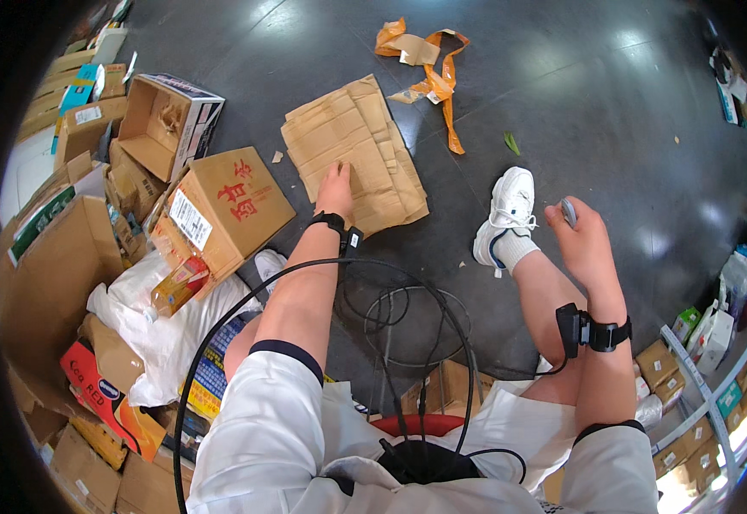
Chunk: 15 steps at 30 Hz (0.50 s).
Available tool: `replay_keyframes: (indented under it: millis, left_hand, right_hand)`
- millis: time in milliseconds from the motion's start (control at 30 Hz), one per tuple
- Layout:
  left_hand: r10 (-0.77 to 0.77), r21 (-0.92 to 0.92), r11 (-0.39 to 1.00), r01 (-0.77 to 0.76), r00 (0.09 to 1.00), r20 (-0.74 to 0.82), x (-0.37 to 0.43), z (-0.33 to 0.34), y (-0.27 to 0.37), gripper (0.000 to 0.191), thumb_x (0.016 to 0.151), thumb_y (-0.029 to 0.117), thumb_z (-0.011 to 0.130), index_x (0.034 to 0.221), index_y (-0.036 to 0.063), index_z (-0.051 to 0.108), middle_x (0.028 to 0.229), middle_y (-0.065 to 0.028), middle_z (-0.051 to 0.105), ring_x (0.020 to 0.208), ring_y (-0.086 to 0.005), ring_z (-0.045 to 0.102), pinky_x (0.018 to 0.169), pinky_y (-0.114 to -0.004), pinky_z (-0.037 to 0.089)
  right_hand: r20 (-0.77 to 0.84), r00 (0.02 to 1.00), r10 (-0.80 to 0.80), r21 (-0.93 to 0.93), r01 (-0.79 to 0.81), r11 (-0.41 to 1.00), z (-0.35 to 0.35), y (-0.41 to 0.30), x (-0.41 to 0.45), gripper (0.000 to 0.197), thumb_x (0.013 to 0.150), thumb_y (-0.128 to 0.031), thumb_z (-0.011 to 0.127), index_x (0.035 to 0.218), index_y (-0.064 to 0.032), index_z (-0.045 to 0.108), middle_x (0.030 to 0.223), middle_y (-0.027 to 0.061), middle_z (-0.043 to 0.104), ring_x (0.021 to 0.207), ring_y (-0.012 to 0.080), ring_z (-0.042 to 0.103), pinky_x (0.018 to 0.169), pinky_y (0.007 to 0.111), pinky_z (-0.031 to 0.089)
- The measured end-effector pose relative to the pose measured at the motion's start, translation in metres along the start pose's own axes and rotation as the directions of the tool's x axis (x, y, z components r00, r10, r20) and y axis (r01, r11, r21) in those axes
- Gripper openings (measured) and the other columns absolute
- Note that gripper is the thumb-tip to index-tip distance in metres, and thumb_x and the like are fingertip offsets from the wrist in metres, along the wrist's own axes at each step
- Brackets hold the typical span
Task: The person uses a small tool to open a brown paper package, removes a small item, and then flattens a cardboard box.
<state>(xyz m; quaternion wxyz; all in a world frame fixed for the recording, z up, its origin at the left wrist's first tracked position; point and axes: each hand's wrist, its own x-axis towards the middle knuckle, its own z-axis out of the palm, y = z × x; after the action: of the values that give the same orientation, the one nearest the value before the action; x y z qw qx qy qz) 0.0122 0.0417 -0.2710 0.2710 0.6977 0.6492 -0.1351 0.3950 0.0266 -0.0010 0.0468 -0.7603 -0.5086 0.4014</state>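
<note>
My left hand (335, 191) rests at the near left part of a stack of flattened brown cardboard (373, 154) on the floor. Its fingertips are partly hidden, so whether it grips the cardboard does not show. Raised beside my right knee, my right hand (582, 234) is closed around a small grey tool (568, 212), perhaps a box cutter. Most of that tool is covered by the fingers. Left of my left arm, a brown carton (245, 199) with red printing lies tilted, and a bottle of yellowish liquid (181, 286) is against its near side.
Torn orange packing tape (450, 83) and a green leaf (511, 143) lie on the dark floor. An open box (155, 125) and a white sack (123, 295) crowd the left. Black cables (322, 262) loop across my lap. Metal shelving (701, 392) with cartons stands at right.
</note>
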Motion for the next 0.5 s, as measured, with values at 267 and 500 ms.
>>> replay_keyframes:
  millis: [267,500]
  left_hand:
    - [-0.061,0.002,0.998,0.062,0.982,0.179,0.030,0.028,-0.010,0.090,0.066,-0.001,0.070,0.145,0.0056,0.029,0.149,-0.0140,0.030,0.128,-0.0343,0.044,0.104,-0.038,0.041]
    - [-0.014,-0.115,0.993,0.025,0.995,0.099,0.020,0.010,-0.026,0.063,0.077,-0.002,0.055,0.137,-0.0005,0.039,0.141,-0.0213,0.042,0.129,-0.0345,0.044,0.106,-0.039,0.038]
  right_hand:
    - [0.020,1.000,0.015,0.083,-0.017,0.996,-0.006,0.011,0.004,0.014,0.091,-0.012,0.057,0.094,0.0007,0.063,0.082,0.0163,0.065,0.076,0.0310,0.062,0.070,0.036,0.047]
    - [0.068,0.998,0.007,0.301,-0.028,0.953,-0.005,-0.023,-0.002,0.010,0.089,-0.009,0.062,0.091,-0.0014,0.066,0.067,0.0016,0.059,0.056,0.0062,0.051,0.051,0.024,0.041]
